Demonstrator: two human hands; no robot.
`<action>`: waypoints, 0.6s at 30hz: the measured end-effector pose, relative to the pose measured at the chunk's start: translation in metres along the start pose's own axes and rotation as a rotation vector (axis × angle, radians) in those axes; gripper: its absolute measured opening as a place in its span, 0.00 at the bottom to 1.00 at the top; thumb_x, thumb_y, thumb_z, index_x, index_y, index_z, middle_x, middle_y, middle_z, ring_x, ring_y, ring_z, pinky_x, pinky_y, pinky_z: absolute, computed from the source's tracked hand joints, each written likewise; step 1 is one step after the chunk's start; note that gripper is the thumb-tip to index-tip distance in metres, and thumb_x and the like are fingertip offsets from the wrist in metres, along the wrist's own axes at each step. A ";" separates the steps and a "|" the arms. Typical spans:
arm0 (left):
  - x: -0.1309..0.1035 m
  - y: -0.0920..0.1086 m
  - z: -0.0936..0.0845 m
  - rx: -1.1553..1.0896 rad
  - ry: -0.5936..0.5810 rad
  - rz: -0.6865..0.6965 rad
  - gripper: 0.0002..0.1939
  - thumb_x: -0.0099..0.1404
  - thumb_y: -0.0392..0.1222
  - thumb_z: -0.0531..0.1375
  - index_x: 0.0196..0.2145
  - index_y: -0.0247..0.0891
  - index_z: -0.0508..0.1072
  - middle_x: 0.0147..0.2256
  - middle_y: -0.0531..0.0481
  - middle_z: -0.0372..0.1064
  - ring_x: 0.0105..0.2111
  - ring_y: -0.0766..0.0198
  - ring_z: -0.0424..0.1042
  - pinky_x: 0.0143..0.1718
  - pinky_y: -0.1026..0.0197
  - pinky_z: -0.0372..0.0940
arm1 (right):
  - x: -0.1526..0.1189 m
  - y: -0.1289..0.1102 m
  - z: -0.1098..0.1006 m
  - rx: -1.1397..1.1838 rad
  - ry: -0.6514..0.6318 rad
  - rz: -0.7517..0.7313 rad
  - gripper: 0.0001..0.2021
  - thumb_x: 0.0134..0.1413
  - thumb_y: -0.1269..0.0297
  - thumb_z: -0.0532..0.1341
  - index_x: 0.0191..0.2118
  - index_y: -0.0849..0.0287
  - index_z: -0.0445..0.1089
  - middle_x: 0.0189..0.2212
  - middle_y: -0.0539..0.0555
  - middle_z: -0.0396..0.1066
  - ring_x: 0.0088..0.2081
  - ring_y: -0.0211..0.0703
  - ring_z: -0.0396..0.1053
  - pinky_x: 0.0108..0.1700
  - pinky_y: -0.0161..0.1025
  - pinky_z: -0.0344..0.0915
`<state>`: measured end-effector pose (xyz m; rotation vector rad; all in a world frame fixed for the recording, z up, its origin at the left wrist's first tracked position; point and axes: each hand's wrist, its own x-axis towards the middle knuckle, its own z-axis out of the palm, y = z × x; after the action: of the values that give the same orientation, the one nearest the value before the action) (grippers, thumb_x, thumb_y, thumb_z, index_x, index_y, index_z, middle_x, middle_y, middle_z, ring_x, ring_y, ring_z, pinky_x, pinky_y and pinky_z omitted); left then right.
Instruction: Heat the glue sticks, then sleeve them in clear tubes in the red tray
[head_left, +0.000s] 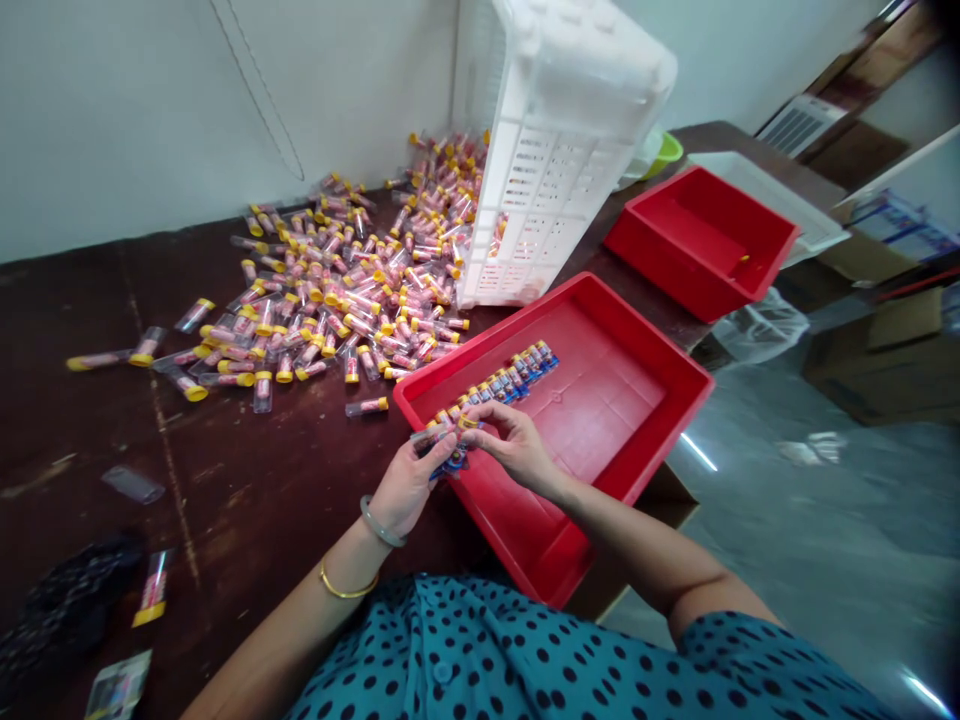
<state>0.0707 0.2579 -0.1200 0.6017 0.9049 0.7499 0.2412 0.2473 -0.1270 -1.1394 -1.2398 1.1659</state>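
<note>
While your left hand (401, 487) pinches a clear tube (429, 437) and your right hand's (519, 452) fingers pinch a yellow-topped piece (469, 422) by the red tray's (604, 405) edge, keep both grips light and steady.

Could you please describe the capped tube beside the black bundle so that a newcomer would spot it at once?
On the dark table, find the crumpled black bundle at the picture's lower left. Just right of it lies the clear tube with pinkish contents, its yellow cap towards the near side. Unlike its many lookalikes in the big pile, it lies well apart.
</note>
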 end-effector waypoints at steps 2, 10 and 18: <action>0.001 0.003 -0.001 -0.001 0.009 0.005 0.22 0.52 0.48 0.71 0.43 0.35 0.78 0.36 0.47 0.75 0.30 0.66 0.71 0.30 0.65 0.67 | 0.023 0.007 -0.032 -0.035 0.062 0.019 0.11 0.56 0.59 0.64 0.42 0.56 0.68 0.39 0.52 0.72 0.40 0.40 0.72 0.44 0.38 0.69; -0.006 0.010 -0.030 0.085 0.031 -0.014 0.22 0.57 0.52 0.67 0.44 0.35 0.73 0.27 0.50 0.72 0.25 0.63 0.70 0.19 0.65 0.61 | 0.128 0.027 -0.201 -0.759 0.485 0.304 0.14 0.53 0.67 0.61 0.46 0.63 0.67 0.34 0.56 0.75 0.34 0.40 0.73 0.38 0.38 0.70; -0.028 0.012 -0.084 0.083 0.162 -0.004 0.19 0.55 0.49 0.69 0.40 0.35 0.75 0.37 0.45 0.75 0.35 0.60 0.74 0.32 0.62 0.70 | 0.146 0.031 -0.150 -0.992 0.310 0.165 0.11 0.58 0.62 0.59 0.37 0.66 0.73 0.38 0.66 0.75 0.41 0.53 0.73 0.46 0.48 0.67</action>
<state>-0.0166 0.2560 -0.1394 0.6179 1.0904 0.7688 0.3894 0.3960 -0.1485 -2.0818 -1.5227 0.3951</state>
